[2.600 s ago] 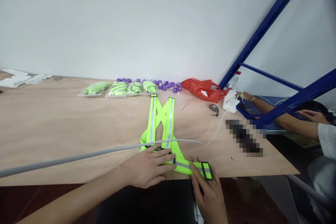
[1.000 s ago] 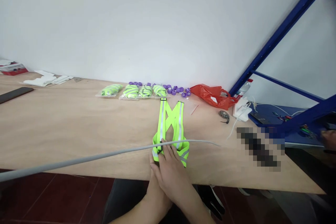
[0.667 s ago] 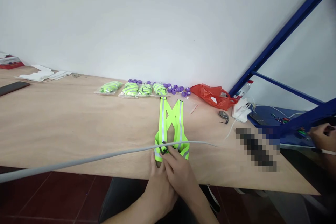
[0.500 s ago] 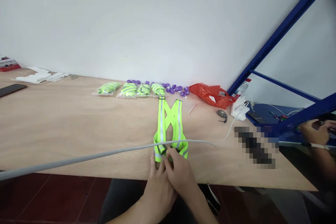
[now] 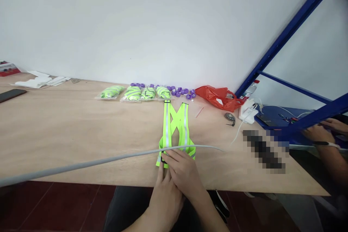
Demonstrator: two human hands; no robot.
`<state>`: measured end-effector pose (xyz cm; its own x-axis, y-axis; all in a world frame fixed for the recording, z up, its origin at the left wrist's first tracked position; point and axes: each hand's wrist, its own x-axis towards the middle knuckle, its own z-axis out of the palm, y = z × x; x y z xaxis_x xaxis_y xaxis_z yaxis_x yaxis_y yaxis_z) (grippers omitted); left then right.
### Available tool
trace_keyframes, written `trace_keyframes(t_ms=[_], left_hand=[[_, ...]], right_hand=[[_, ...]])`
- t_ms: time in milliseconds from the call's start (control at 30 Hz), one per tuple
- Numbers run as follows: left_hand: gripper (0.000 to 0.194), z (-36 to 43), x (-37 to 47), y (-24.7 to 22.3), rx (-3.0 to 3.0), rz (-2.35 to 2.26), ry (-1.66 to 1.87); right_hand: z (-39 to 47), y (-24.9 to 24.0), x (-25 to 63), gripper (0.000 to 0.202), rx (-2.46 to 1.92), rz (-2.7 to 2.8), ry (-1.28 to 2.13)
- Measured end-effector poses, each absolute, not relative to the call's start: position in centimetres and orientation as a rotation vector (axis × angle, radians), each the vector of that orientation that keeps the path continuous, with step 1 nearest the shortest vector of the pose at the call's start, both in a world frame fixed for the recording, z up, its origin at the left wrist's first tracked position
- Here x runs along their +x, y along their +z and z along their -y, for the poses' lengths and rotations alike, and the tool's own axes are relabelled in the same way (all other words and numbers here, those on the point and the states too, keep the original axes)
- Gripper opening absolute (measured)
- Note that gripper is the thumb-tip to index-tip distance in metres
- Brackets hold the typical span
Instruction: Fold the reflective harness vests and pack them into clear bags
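A neon-yellow reflective vest (image 5: 166, 127) with silver stripes lies on the table, its straps crossing in an X. Near its lower end is a black buckle (image 5: 163, 157). My right hand (image 5: 185, 172) reaches over the vest's bottom, its fingers closed around the strap by the buckle; the thumb is partly hidden. Beneath and left of it, my left hand (image 5: 165, 194) has fingers stretched forward, tips against the vest's lower edge. The right hand overlaps the left and covers part of the vest's waist strap.
Several bagged folded vests (image 5: 132, 93) lie near the wall beside purple rolls (image 5: 185, 91) and a red plastic bag (image 5: 219, 98). A tape measure (image 5: 230, 117) and power strip (image 5: 248, 111) sit at right. A grey cable (image 5: 108, 160) crosses the foreground. Another person's hands (image 5: 319, 134) show far right.
My right hand has shifted from a pinch near the middle to reach left over the buckle, its fingers straighter. The vest's lower left corner has moved slightly outward. My left hand stays nearly in place.
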<state>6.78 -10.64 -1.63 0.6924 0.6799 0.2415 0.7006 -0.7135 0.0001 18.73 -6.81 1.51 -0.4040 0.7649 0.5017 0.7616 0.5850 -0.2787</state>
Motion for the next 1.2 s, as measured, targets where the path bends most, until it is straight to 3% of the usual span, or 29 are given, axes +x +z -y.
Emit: trace_keyframes(t_ms=[333,500,800,900,1033,1200], left_hand=[[0.072,11.1,5.3,-1.0,-2.990,1.020,-0.351],[0.066,11.4,5.3,-0.9,-3.019,1.042,-0.325],[0.052,10.4,5.1,0.2,-3.179,1.116,-0.295],[0.047,10.4,4.1,2.1,-3.352,0.946,-0.387],[0.023,10.3,2.3,5.0,-3.566,0.547,-0.555],[0.026,7.2,1.0,5.7,-3.247,0.826,-1.037]], right_hand=[[7.1,2.7,19.4,0.039,-1.319,2.351,0.160],[6.7,3.2,19.6,0.027,-1.212,2.378,0.206],[5.5,2.6,19.9,0.026,-1.145,2.273,0.317],[5.0,1.7,20.4,0.022,-1.154,2.231,0.391],[4.5,0.8,20.9,0.015,-1.110,2.291,0.424],[4.0,1.0,20.9,0.018,-1.134,2.310,0.409]])
